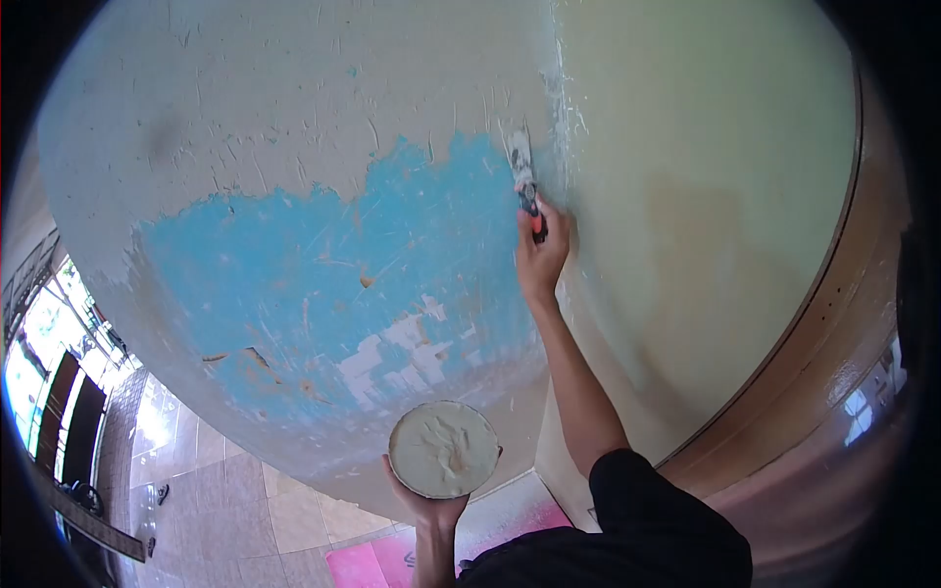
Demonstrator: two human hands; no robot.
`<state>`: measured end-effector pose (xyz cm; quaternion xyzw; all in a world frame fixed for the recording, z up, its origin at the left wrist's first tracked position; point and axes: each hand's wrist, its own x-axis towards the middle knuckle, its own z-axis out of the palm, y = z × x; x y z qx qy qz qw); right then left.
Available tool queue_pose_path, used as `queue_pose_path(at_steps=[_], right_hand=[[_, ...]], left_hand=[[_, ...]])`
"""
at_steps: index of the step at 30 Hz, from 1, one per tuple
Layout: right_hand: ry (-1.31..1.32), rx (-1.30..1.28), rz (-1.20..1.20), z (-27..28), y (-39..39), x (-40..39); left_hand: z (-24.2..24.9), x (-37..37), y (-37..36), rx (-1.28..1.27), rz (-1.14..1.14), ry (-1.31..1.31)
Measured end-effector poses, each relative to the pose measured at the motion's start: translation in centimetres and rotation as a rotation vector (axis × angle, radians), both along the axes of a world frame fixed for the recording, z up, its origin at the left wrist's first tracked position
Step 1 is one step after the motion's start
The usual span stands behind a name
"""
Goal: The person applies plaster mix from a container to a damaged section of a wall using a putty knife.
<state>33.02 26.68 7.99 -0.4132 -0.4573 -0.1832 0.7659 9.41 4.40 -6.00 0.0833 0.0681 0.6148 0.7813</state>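
Bare forearms; the right arm wears what looks like a short black sleeve (637,490).

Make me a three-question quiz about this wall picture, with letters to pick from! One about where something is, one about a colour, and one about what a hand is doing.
1. Where is the putty knife?
A. lying on the floor
B. against the wall beside its corner
C. inside the round container

2. What colour is the big old paint patch on the wall?
A. blue
B. red
C. black

3. What is the left hand doing?
A. hanging empty
B. pressing flat on the wall
C. holding up a round container of pale filler

Answers:
1 B, the right hand holds the blade up on the wall right by the corner edge.
2 A, the patch shows bright blue amid pale filler.
3 C, the fingers cup the container from below.
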Motion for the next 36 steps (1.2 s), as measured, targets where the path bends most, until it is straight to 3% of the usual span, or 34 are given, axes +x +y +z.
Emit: queue_pose_path(at_steps=[7, 15, 19, 22, 25, 26, 31, 36], right_hand=[[0.107, 0.000, 0.180, -7.1, -1.8, -0.8], [0.031, 0.043, 0.101, 1.4, -0.8, -0.4], [0.034, -0.014, 0.103, -3.1, -0.7, -1.2], [0.090, -0.071, 0.161, -7.3, -2.3, -1.8], [0.137, 0.037, 0.244, -6.5, -3.0, -1.8], [0.064, -0.004, 0.160, -6.0, -2.2, -1.0], [0.097, 0.079, 0.191, 1.5, -0.7, -0.5], [-0.003, -0.009, 0.036, -2.6, 0.1, -0.4]], left_hand=[[0.0, -0.1, 0.2, -0.086, -0.017, -0.066], [-0.1, 0.2, 0.0, -0.046, -0.018, -0.015], [-0.1, 0.0, 0.0, -0.077, -0.030, -0.127], [0.3, -0.1, -0.7, -0.020, -0.059, 0.031], [0.4, 0.1, -0.3, 0.048, -0.085, -0.017], [-0.1, 0.1, -0.1, 0.015, -0.063, -0.006], [0.5, 0.1, -0.8, -0.004, -0.058, 0.066], [0.7, 0.0, -0.9, -0.002, -0.031, 0.057]])
